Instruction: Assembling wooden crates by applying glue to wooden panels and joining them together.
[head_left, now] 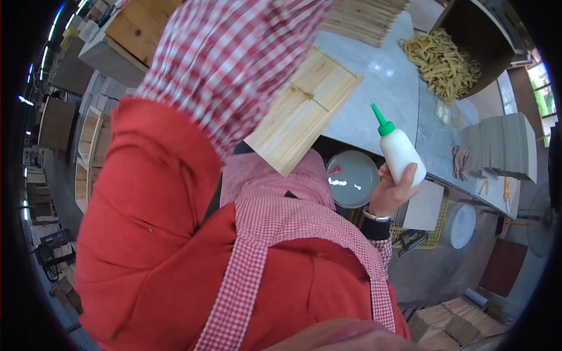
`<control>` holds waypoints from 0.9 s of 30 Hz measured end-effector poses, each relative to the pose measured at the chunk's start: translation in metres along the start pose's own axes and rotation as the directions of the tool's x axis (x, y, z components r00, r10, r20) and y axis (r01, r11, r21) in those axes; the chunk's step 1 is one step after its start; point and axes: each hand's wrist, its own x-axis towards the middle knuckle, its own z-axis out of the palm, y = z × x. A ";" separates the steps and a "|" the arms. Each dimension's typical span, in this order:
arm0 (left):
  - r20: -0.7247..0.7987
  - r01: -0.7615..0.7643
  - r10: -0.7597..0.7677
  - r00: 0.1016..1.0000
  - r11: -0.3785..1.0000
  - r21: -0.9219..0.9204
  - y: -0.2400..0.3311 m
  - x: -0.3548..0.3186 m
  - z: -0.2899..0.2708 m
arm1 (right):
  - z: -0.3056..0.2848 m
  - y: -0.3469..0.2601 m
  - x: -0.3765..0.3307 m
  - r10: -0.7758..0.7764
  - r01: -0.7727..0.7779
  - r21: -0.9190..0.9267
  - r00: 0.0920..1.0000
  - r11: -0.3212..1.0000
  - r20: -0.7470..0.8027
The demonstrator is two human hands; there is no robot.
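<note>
My right hand is wrapped around a white squeeze bottle with a green pointed nozzle. The bottle is tilted, nozzle up and toward the left, above the table's near edge. My left arm, in a red and white checked sleeve cover, reaches up across the upper left of the view. The left hand itself lies outside the picture. A pale wooden panel sticks out over the table's near edge toward my apron. It is partly hidden by the sleeve, and a small knot-like mark shows on it.
On the grey table are a stack of thin wooden pieces, a heap of yellowish bands, stacked grey boards and a crumpled cloth. Below stand a round basin, a yellow crate and a white bucket.
</note>
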 end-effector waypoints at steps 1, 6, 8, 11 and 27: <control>-0.065 0.071 -0.051 0.997 0.929 0.362 -0.029 -0.023 0.015 | -0.005 0.001 0.001 -0.005 0.004 -0.032 1.000 0.999 -0.023; -0.323 0.176 -0.184 0.928 0.983 -0.053 -0.035 -0.116 -0.024 | 0.015 0.014 0.012 0.018 -0.017 -0.079 1.000 0.997 0.013; 0.578 0.245 -0.216 0.787 0.969 0.027 -0.027 -0.083 -0.151 | 0.034 0.025 0.023 0.042 -0.026 -0.151 0.994 0.988 0.105; 0.538 -0.159 0.005 0.843 0.957 0.240 -0.040 -0.132 -0.263 | 0.052 0.052 0.037 0.149 -0.070 -0.280 0.951 0.957 0.270; -0.026 0.295 -0.294 0.955 0.945 0.142 -0.134 -0.246 -0.557 | 0.139 0.125 0.052 -0.106 0.446 -0.483 0.808 0.754 0.580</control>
